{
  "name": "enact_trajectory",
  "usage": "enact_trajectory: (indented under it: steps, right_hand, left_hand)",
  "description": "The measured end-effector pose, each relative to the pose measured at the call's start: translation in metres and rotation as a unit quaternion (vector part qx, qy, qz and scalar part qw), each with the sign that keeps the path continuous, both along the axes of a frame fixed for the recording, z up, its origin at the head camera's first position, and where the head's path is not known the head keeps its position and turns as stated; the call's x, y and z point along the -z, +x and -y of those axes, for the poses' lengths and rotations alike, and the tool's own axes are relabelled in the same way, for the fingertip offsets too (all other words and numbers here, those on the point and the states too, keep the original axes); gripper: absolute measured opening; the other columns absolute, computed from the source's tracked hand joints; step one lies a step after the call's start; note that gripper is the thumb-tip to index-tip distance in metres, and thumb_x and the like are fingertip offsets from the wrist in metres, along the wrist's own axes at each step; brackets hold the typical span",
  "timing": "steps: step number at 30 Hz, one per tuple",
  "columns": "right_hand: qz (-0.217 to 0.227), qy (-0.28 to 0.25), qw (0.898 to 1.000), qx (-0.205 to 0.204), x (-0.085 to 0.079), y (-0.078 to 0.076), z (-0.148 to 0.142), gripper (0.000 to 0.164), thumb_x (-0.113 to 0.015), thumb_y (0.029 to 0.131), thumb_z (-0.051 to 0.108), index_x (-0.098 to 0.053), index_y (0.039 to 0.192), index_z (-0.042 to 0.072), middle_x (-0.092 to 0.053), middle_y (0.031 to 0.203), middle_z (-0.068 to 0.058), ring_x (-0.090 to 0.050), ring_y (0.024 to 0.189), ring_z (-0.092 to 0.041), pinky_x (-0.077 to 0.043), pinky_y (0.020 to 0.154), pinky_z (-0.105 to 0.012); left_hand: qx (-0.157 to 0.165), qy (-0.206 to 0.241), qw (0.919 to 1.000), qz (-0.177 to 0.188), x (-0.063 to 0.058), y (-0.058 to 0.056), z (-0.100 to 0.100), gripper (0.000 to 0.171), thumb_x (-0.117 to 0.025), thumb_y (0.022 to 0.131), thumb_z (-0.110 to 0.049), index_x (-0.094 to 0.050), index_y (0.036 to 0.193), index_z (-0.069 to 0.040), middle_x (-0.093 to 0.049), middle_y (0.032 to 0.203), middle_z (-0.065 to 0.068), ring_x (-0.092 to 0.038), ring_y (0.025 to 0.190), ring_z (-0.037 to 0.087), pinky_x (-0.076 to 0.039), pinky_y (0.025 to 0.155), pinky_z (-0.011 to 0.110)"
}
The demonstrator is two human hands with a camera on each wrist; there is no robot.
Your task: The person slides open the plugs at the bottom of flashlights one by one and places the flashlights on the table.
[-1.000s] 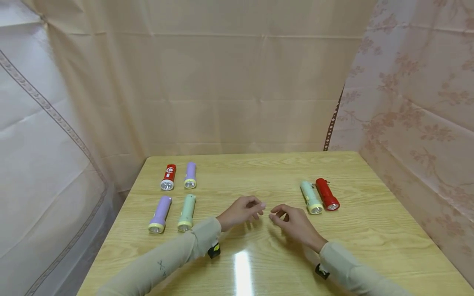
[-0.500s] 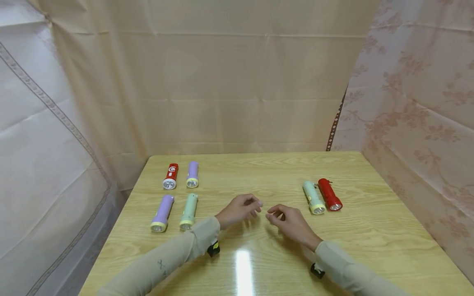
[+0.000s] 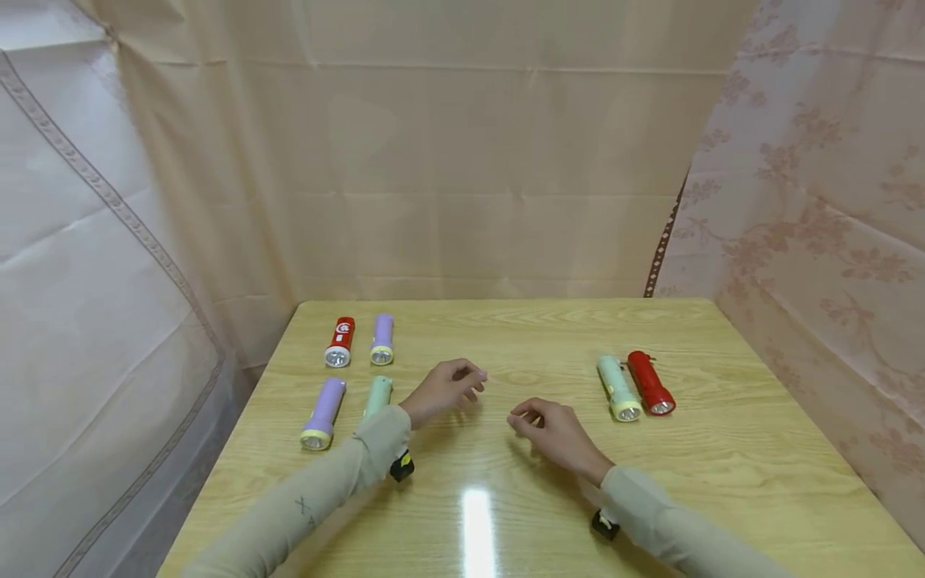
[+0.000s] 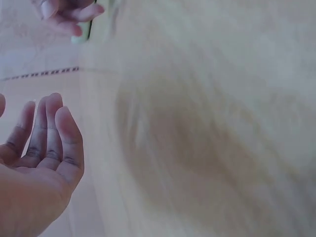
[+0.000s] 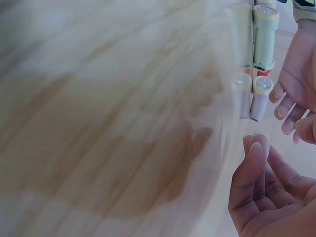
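My left hand [image 3: 442,391] hovers over the middle of the table, its fingers loosely bent around nothing. Nearest to it lies a mint green flashlight [image 3: 379,393], its lens end hidden behind the left sleeve. My right hand [image 3: 552,433] is a little closer to the front, fingers softly curled with nothing held, also visible in the right wrist view [image 5: 271,197]. To its right, a second green flashlight [image 3: 618,389] lies beside a red flashlight [image 3: 650,383]. At the left are a purple flashlight [image 3: 325,411], another purple flashlight [image 3: 383,339] and a red flashlight with white head [image 3: 340,341].
The wooden table [image 3: 491,337] carries a bright light reflection [image 3: 477,530] at its front. A beige curtain [image 3: 470,177] hangs behind the table, with a floral curtain [image 3: 817,241] on the right and a pale curtain [image 3: 87,321] on the left.
My left hand has shifted left and away from me, widening the gap between the hands, and its sleeve now covers the green flashlight's lens end. The right hand has drifted slightly left. The view turned slightly.
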State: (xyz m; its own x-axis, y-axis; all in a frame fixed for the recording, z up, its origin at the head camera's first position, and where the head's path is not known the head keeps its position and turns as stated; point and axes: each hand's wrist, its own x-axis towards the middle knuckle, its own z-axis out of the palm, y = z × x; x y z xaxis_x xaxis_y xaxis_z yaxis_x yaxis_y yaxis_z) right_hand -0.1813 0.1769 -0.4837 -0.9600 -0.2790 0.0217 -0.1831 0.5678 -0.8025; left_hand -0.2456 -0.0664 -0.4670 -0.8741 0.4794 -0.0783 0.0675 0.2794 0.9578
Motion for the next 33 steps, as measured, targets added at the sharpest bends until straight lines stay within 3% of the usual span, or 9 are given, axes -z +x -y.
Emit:
enact_trajectory:
  steps: [11,20,24,29,33]
  right_hand:
    - [0.02,-0.016,0.999,-0.043,0.002,-0.003,0.024,0.029,-0.064,0.103,0.037,-0.073,0.111,0.011,-0.073,0.089,-0.001,-0.067,0.075,-0.019,-0.054,0.058,-0.031]
    - [0.02,-0.024,0.997,-0.068,0.004,-0.005,0.043,0.03,-0.062,0.104,0.038,-0.073,0.111,0.01,-0.074,0.091,-0.001,-0.068,0.081,-0.019,-0.055,0.062,-0.031]
    - [0.024,-0.028,0.996,-0.077,0.005,-0.006,0.051,0.031,-0.061,0.104,0.039,-0.074,0.111,0.011,-0.073,0.09,0.0,-0.067,0.083,-0.018,-0.055,0.065,-0.031]
    - [0.034,-0.03,0.995,-0.091,0.006,-0.007,0.065,0.031,-0.061,0.105,0.038,-0.074,0.11,0.01,-0.073,0.088,0.001,-0.067,0.071,-0.018,-0.054,0.061,-0.031]
    - [0.037,-0.03,0.994,-0.102,0.007,-0.006,0.075,0.031,-0.061,0.105,0.037,-0.074,0.11,0.009,-0.073,0.087,0.001,-0.067,0.07,-0.017,-0.055,0.064,-0.031]
  left_hand:
    - [-0.05,-0.014,0.9984,-0.021,-0.014,-0.014,0.036,0.044,-0.056,0.108,-0.036,-0.062,0.126,0.004,-0.065,0.12,0.026,-0.066,0.105,0.04,-0.057,0.087,0.052]
    - [-0.099,-0.012,0.995,0.004,-0.016,-0.025,0.075,0.044,-0.056,0.108,-0.036,-0.061,0.127,0.004,-0.064,0.121,0.026,-0.064,0.107,0.042,-0.053,0.092,0.056]
    - [-0.125,-0.026,0.9918,0.007,-0.018,-0.027,0.091,0.043,-0.057,0.108,-0.033,-0.062,0.127,0.005,-0.066,0.119,0.025,-0.066,0.103,0.038,-0.055,0.09,0.053]
    - [-0.154,-0.045,0.9871,-0.002,-0.02,-0.031,0.109,0.037,-0.057,0.108,-0.027,-0.063,0.125,0.005,-0.067,0.116,0.024,-0.068,0.093,0.027,-0.058,0.08,0.039]
    - [-0.175,-0.043,0.9836,-0.002,-0.018,-0.034,0.121,0.031,-0.058,0.107,-0.02,-0.063,0.122,0.006,-0.066,0.114,0.027,-0.068,0.093,0.03,-0.059,0.077,0.036]
